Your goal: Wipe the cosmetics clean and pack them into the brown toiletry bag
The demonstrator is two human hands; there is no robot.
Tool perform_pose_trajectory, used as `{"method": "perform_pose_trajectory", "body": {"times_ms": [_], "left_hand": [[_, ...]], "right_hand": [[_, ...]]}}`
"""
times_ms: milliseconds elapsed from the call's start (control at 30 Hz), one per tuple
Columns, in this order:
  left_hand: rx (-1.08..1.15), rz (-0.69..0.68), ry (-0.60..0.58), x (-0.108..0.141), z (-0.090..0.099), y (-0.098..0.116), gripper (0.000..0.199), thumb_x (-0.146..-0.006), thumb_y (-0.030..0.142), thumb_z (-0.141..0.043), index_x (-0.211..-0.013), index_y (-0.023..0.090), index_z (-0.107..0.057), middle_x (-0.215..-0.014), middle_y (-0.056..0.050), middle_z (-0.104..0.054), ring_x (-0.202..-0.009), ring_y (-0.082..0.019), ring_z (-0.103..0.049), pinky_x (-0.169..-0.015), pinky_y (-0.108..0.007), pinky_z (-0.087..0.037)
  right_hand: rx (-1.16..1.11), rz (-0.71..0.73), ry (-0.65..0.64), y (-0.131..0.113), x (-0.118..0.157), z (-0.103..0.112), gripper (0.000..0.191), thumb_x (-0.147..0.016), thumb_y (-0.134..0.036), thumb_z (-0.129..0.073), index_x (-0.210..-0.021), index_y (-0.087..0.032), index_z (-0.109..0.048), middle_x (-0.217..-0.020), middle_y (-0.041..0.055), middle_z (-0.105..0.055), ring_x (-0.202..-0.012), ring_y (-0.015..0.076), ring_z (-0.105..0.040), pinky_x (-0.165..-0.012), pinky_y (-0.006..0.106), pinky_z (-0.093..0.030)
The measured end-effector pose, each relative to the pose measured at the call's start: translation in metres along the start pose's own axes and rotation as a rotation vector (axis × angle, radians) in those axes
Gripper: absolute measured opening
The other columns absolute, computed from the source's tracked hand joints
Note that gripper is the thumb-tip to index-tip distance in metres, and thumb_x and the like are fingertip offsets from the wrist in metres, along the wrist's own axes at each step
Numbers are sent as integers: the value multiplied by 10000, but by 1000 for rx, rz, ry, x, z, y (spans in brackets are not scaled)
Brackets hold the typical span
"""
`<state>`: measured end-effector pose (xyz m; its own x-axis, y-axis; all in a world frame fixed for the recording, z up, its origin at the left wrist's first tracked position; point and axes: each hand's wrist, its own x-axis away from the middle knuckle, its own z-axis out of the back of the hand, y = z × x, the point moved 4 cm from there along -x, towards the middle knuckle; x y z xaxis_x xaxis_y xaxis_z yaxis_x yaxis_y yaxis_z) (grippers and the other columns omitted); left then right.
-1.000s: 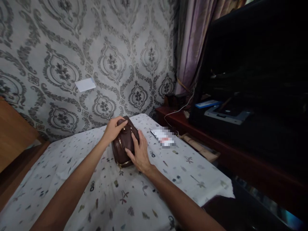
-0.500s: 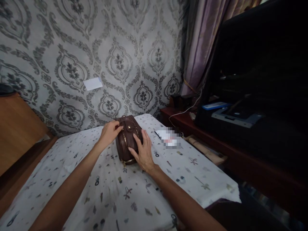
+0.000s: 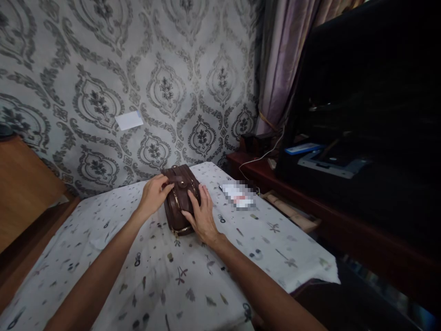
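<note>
A dark brown leather bag [image 3: 179, 202] with gold zippers and a snap tab lies on the patterned white cloth [image 3: 172, 285]. At its far left edge is my left hand [image 3: 153, 195], thumb and fingers pinched together by the zipper; whatever sits between the fingertips is too small to make out. My right hand [image 3: 204, 217] rests on the bag's right side, its fingers spread flat against the leather.
A phone-like thing [image 3: 238, 195], blurred out, lies on the cloth to the right of the bag. Beyond it stand a dark red cabinet [image 3: 253, 163] with a white cable and a big black screen [image 3: 361, 115]. A wooden panel [image 3: 27, 188] rises at the left.
The whole view has shifted slightly. Both hands keep nearly the same places on the bag, which stays where it lies.
</note>
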<state>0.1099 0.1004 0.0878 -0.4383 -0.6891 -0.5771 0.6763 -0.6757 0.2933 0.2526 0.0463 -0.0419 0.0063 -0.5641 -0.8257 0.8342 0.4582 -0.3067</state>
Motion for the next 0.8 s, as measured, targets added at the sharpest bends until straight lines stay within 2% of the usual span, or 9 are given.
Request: {"method": "perform_pose_trajectory", "body": {"times_ms": [133, 300, 400, 533, 633, 800], "left_hand": [[20, 13, -3, 3, 0, 2, 276, -854, 246, -573, -606, 206, -458, -686, 16, -489, -659, -155, -488, -603, -270, -343], [105, 47, -42, 8, -1, 4, 278, -857, 282, -555, -604, 203, -470, -676, 17, -487, -644, -150, -486, -581, -263, -340], [133, 70, -34, 11, -1, 3, 262, -856, 295, -550, -617, 200, -499, -675, 19, -504, -643, -148, -494, -579, -263, -348], [152, 93, -23, 12, -3, 1, 231, -842, 297, -559, -636, 199, -524, -666, 23, -524, -633, -145, -493, -576, -264, -350], [153, 103, -16, 12, -2, 2, 239, -838, 302, -557, -626, 201, -509, -648, 27, -511, -621, -143, -483, -580, -268, -345], [121, 86, -12, 12, -1, 5, 232, -838, 290, -554, -629, 203, -503, -661, 21, -510, -628, -146, -488, -577, -268, -343]], "right_hand": [[-5, -27, -21, 2, 1, -1, 655, -956, -362, -540, -1543, -223, -284, -1643, 168, -123, -1519, 355, -121, -1161, 615, -298], [22, -22, -25, 1, 0, 0, 625, -947, -369, -553, -1508, -162, -369, -1637, 191, -151, -1514, 361, -128, -1172, 593, -276], [62, -20, -24, -3, -2, 3, 581, -944, -362, -559, -1492, -232, -415, -1638, 148, -195, -1504, 355, -170, -1169, 620, -235], [66, 68, -26, -15, -4, 11, 437, -959, -287, -537, -1391, -355, -541, -1637, 71, -228, -1483, 323, -235, -1167, 598, -226], [67, 112, -33, -18, -4, 12, 383, -950, -249, -554, -1315, -351, -614, -1615, 73, -280, -1470, 315, -258, -1164, 586, -226], [77, 84, -63, -16, -5, 9, 375, -922, -224, -600, -1268, -362, -646, -1605, 49, -315, -1462, 316, -262, -1158, 607, -208]]}}
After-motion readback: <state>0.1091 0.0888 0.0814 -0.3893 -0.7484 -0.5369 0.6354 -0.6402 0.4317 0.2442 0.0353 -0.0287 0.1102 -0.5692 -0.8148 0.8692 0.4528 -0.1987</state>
